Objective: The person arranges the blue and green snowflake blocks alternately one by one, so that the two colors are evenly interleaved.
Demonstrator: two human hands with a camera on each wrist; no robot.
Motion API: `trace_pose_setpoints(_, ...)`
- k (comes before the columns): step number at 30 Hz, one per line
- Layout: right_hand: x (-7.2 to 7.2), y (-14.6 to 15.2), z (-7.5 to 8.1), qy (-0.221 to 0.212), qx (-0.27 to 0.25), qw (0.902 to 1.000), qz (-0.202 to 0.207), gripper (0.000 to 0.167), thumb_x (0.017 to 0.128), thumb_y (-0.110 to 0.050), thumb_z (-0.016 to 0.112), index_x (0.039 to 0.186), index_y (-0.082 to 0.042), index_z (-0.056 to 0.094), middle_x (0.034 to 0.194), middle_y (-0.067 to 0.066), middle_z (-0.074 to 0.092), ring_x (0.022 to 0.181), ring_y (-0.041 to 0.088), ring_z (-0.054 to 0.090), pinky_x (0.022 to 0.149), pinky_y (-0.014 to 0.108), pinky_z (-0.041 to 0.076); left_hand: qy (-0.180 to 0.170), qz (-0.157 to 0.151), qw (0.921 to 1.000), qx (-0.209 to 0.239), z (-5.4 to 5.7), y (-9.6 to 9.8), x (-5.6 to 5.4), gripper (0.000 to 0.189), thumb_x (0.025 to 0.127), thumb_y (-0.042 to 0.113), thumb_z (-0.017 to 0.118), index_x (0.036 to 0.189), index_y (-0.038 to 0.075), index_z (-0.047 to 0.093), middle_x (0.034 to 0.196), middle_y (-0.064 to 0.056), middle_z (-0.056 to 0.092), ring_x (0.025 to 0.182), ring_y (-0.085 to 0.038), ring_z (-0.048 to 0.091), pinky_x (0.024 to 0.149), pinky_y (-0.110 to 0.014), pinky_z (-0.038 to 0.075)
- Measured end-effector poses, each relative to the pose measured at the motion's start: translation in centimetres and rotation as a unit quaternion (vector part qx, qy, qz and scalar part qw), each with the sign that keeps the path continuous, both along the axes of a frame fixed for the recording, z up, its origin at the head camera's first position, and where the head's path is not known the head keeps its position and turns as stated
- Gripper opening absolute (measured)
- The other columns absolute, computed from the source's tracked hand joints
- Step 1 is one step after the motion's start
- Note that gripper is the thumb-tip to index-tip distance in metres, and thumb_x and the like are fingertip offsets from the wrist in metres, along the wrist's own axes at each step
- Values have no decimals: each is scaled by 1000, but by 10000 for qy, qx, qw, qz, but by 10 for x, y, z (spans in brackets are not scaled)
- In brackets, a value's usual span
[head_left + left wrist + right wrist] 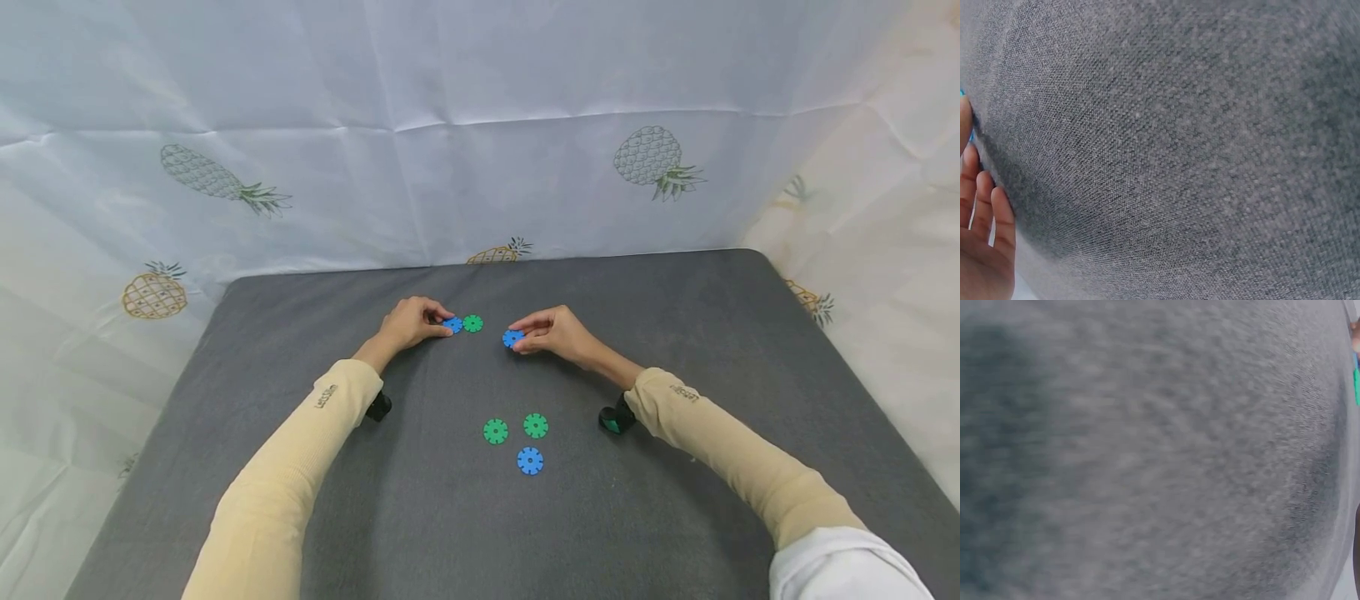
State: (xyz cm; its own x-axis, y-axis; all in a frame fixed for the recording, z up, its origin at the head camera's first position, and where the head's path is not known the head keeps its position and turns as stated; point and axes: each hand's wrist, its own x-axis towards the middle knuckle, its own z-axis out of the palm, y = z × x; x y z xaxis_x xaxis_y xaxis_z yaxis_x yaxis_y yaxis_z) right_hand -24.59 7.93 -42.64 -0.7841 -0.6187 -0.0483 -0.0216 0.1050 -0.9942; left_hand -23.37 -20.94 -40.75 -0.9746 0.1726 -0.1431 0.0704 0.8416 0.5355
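Note:
Near the far side of the table, my left hand (411, 322) pinches a blue notched disc (453, 325) between thumb and forefinger. A green notched disc (472, 323) touches or nearly touches its right edge. My right hand (561, 336) holds a second blue notched disc (512, 338) by its fingertips, a short way right of the green one. In the left wrist view, part of the left hand (985, 234) shows at the edge with a sliver of blue. At the right wrist view's edge is a green sliver (1357, 386); most of the right hand is out of frame.
Closer to me on the grey table (442, 517) lie two more green discs, one on the left (496, 431) and one on the right (536, 425), with a blue disc (530, 461) just below them. Behind the table hangs a white pineapple-print curtain (465, 192).

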Motion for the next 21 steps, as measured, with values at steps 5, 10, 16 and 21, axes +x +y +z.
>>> trace_pose_setpoints(5,-4,-2,0,170,49,9998,-27,33,83,3,71,113,11,65,94,19,71,81,19,71,77,38,55,110,-27,9999,-64,1,1,1,31,83,31,76,112,19,74,101,-2,63,76,-16,53,63,-31,39)
trace_pose_setpoints(10,-6,-4,1,265,108,9996,-45,33,82,2,72,113,11,65,92,18,71,80,19,71,76,38,55,269,-78,9996,106,-2,1,-1,29,82,26,78,109,15,75,106,-6,64,74,-17,53,64,-30,41)
trace_pose_setpoints(16,-10,-5,2,421,249,9987,-162,32,81,1,73,112,8,67,90,15,70,79,16,70,76,36,55,353,-155,9990,219,-3,0,-3,30,81,22,79,108,10,75,109,-10,65,72,-17,53,64,-27,42)
trace_pose_setpoints(21,-14,-8,4,563,480,9969,-282,32,82,-4,75,112,3,69,91,9,70,80,19,67,76,32,54,364,-212,9990,171,-2,1,-2,30,81,21,79,109,8,74,110,-11,65,71,-17,54,63,-27,43)
